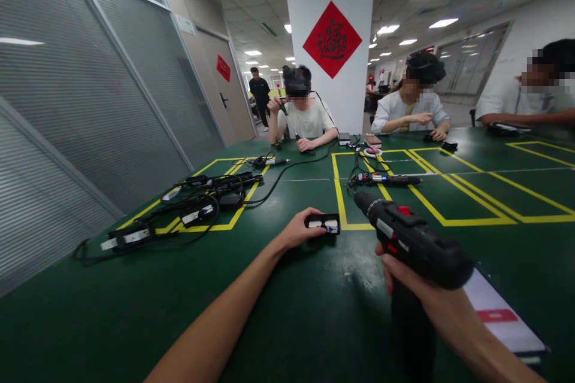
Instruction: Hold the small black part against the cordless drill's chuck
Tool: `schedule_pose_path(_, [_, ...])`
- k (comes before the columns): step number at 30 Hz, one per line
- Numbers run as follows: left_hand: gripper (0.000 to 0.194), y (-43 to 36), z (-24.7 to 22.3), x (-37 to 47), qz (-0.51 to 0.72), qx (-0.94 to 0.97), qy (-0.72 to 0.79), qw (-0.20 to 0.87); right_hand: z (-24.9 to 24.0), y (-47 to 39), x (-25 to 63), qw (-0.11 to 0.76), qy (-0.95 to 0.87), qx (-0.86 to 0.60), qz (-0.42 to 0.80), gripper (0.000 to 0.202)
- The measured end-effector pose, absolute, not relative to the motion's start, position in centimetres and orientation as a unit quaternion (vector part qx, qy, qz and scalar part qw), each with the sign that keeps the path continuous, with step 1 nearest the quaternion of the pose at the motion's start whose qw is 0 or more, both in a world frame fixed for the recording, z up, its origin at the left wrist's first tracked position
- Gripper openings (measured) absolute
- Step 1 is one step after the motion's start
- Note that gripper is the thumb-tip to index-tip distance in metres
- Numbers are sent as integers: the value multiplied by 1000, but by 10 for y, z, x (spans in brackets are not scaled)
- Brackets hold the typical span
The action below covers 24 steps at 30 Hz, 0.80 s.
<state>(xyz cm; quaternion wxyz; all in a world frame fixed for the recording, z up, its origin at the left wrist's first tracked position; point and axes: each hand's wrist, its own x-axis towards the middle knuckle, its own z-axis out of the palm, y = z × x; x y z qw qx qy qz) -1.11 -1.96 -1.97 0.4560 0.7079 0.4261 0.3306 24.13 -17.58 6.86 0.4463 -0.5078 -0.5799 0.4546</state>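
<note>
My left hand is closed around the near-left side of a small black box lying on the green table. White and blue pieces show inside the box. In my right hand is a black cordless drill with red switches, held by its grip above the table. Its chuck points forward and left, toward the far side, apart from the box. The trigger finger is mostly hidden behind the drill body.
A tablet-like screen lies beneath my right forearm. Black cables and power strips are heaped at left. A pen-shaped electric screwdriver rests beyond the drill. Yellow tape marks rectangles. Several people sit across the table, including a person in a headset.
</note>
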Motion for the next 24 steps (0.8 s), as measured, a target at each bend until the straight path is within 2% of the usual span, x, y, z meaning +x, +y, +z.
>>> schedule_pose_path(4, [54,-20,-20,-11,332,718,428,438,59,-180,235,435,-643,-529,343,26])
schedule_pose_path(6, [53,-19,-20,-11,334,722,422,434,53,-183,237,419,-651,-517,364,29])
schedule_pose_path(12, [52,-15,-21,-10,330,727,410,441,35,-182,260,378,-606,-541,443,19])
schedule_pose_path(15, [53,-15,-21,-11,324,729,409,443,36,-180,266,366,-584,-521,503,25])
schedule_pose_path(20, [52,-15,-19,-13,321,733,410,438,48,-184,259,358,-587,-555,468,22])
schedule_pose_path(24, [51,-16,-15,-12,317,731,410,444,54,-189,254,330,-600,-542,487,24])
